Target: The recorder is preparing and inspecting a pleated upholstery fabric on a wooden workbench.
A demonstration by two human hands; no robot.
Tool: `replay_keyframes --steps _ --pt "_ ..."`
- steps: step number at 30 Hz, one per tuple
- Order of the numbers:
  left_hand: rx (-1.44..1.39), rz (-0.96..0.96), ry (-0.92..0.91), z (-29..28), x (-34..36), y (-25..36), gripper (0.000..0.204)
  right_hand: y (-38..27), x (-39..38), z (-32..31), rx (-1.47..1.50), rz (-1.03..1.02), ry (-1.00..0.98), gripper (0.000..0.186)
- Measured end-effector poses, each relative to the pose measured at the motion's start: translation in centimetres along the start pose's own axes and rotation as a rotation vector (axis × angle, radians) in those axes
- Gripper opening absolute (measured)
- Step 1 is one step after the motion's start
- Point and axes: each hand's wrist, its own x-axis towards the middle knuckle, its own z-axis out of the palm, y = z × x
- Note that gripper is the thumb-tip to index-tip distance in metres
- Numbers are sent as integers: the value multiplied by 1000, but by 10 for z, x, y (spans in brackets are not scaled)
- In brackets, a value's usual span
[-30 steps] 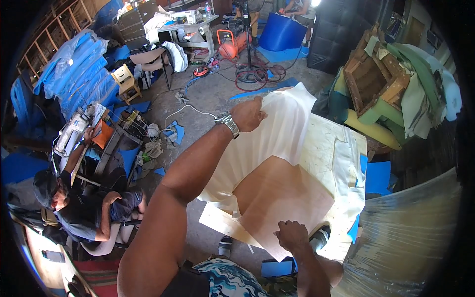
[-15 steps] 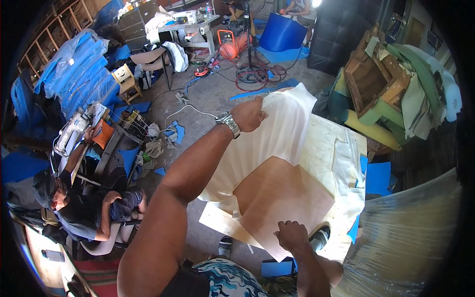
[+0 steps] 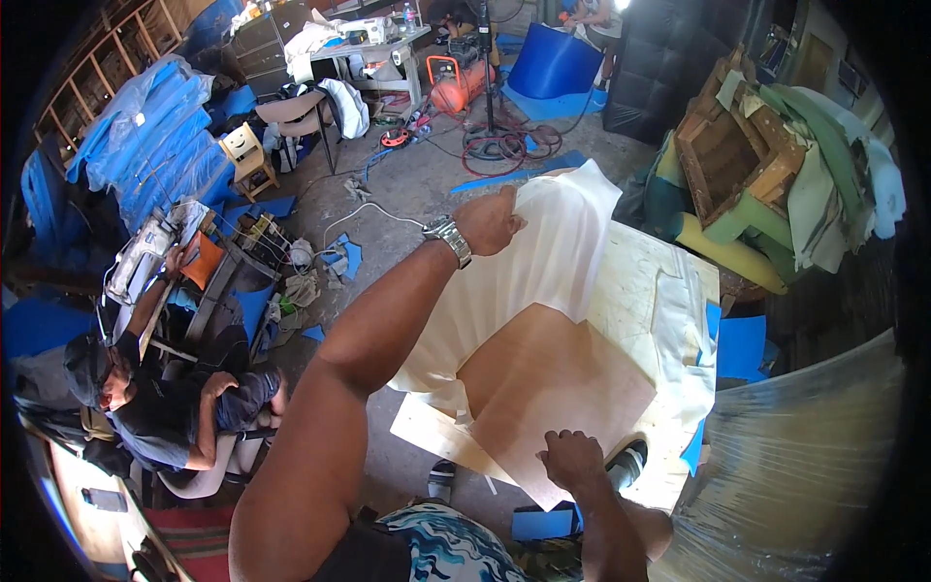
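Nearest our right hand [image 3: 574, 461], grip unclear | brown sheet [image 3: 567, 383] is extending ahead | our left hand [image 3: 488, 223] is pinching white cloth [image 3: 548, 257]

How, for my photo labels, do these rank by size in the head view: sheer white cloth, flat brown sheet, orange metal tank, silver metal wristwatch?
White cloth and brown sheet: too alike to rank
Orange tank
Silver wristwatch

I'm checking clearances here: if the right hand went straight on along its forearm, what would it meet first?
Probably the brown sheet, spread ahead of the right hand, though depth is unclear and they may already touch. Farther along that line lies the white cloth.
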Motion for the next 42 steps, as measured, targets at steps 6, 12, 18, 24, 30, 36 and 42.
replay_keyframes --steps 6,12,18,24,30,36,42 --pt "-3 -7 -2 0 0 0 41 -1 -1 -3 11 -9 5 33" --pt "9 22 30 0 -2 0 40 -2 0 -9 14 26 -74 34" --pt "5 -4 15 -2 -2 3 39 -3 0 -9 10 28 -77 34" --pt "-6 2 17 -3 -3 2 40 -3 0 -9 22 31 -70 34" --pt "15 9 12 -7 -5 8 42 -3 0 -10 20 18 -72 34" --pt "26 -21 -14 -9 -6 11 39 -3 0 -10 26 16 -75 35" --pt "24 15 14 -5 -4 6 40 -2 0 -10 17 15 -71 36"
